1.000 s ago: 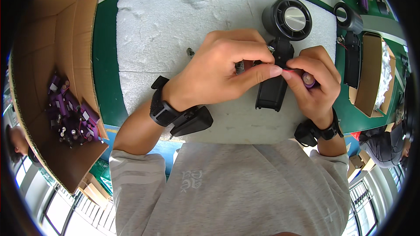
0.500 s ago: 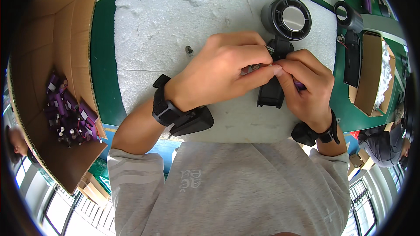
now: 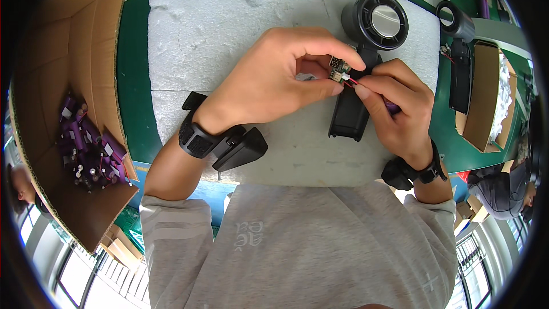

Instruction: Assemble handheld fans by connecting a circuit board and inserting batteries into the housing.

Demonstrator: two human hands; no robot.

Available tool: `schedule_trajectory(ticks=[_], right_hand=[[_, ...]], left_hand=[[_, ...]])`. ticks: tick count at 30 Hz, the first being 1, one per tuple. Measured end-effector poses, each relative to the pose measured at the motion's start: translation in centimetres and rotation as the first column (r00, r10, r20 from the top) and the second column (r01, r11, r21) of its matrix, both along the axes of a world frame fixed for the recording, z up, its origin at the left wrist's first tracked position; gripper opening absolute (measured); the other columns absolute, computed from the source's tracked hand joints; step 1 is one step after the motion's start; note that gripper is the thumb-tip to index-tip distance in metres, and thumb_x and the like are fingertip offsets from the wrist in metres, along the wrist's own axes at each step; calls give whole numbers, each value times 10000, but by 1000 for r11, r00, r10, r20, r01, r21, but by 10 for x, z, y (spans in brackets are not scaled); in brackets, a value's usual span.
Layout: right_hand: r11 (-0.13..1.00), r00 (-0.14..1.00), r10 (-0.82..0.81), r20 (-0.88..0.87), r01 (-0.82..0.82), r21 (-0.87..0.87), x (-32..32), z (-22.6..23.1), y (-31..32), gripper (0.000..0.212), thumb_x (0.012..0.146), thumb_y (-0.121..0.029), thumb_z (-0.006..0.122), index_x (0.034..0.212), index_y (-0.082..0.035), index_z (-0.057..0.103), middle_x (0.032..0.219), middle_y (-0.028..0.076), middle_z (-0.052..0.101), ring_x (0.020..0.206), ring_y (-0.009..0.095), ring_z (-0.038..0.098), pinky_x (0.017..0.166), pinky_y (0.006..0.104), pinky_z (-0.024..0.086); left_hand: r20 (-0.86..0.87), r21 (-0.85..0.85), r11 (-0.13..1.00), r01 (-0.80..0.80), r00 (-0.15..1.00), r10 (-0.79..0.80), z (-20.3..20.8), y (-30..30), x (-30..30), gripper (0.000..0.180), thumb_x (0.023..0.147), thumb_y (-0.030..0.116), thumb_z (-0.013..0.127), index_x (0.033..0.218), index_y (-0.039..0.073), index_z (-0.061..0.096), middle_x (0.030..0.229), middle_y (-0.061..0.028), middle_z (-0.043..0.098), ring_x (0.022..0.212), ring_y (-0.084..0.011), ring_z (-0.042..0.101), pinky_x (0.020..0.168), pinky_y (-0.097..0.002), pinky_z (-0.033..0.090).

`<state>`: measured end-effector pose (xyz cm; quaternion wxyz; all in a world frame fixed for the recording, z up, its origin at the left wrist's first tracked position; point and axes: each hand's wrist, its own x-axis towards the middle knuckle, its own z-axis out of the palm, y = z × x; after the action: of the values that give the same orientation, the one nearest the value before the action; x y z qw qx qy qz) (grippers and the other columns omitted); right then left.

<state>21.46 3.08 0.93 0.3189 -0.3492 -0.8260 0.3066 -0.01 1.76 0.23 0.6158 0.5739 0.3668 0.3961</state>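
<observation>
My left hand (image 3: 266,77) pinches a small circuit board (image 3: 337,64) between thumb and fingertips. A white plug (image 3: 345,76) with red and dark wires (image 3: 352,80) sits at the board's lower edge; whether it is fully seated I cannot tell. Those wires are gripped by the thumb and forefinger of my right hand (image 3: 400,106). Tucked in the same palm is a purple battery (image 3: 392,107), mostly hidden by fingers. Beneath both hands lies a black handheld fan (image 3: 374,22), its round head away from me and its hollow handle (image 3: 349,115) toward me.
White foam sheets (image 3: 229,28) cover the green table. At left stands a cardboard box (image 3: 94,34) holding several purple batteries (image 3: 86,137). On the right are another fan (image 3: 459,74) and a smaller carton (image 3: 480,103) with white wrapping. Other people are partly visible at both sides.
My left hand has shifted left and opened its grasp around the board, which now shows along with the white plug. The fan handle has tilted slightly; my right hand stays near the same spot.
</observation>
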Motion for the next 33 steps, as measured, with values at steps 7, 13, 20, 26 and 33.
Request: schedule_trajectory(ticks=[7, 13, 20, 26, 33], right_hand=[[999, 1000, 19, 1, -19, -31, 1, 2, 1, 65, 783, -3, 717, 830, -5, 672, 746, 72, 585, 552, 169, 534, 472, 274, 398], [992, 1000, 6, 20, -4, -123, 2, 3, -1, 50, 814, -8, 690, 853, 8, 663, 775, 72, 579, 591, 153, 511, 511, 263, 378], [994, 1000, 1, -15, -2, -112, 1, 1, 1, 44, 802, 9, 690, 833, 4, 659, 731, 70, 567, 542, 161, 504, 475, 271, 372], [994, 1000, 5, -16, -7, -111, 2, 0, 2, 35, 809, 5, 683, 830, 6, 655, 723, 69, 557, 545, 157, 499, 478, 270, 370], [993, 1000, -4, -11, 3, -117, 2, 3, 3, 33, 813, -1, 681, 827, 7, 653, 721, 71, 552, 547, 164, 497, 480, 275, 369]], left_hand=[[25, -135, 991, 11, 1000, -8, 4, 3, -2, 343, 798, -158, 634, 1107, -8, 638, 1077, -68, 644, 983, -131, 630, 848, -266, 543], [50, -92, 996, -6, 999, 11, 1, 3, -2, 330, 792, -161, 643, 1086, -13, 632, 1086, -78, 643, 978, -142, 641, 847, -283, 560], [-52, 74, 997, -32, 998, 36, -3, 2, -2, 323, 768, -160, 672, 1050, -10, 621, 1040, -70, 638, 950, -149, 648, 841, -290, 572], [-107, 178, 984, -1, 994, 20, -2, 3, -2, 298, 753, -159, 687, 999, -8, 616, 988, -63, 625, 924, -145, 643, 839, -288, 569], [-88, 185, 983, -17, 996, 34, -3, 3, -1, 304, 747, -164, 688, 997, -8, 610, 980, -60, 623, 916, -143, 641, 840, -285, 564]])
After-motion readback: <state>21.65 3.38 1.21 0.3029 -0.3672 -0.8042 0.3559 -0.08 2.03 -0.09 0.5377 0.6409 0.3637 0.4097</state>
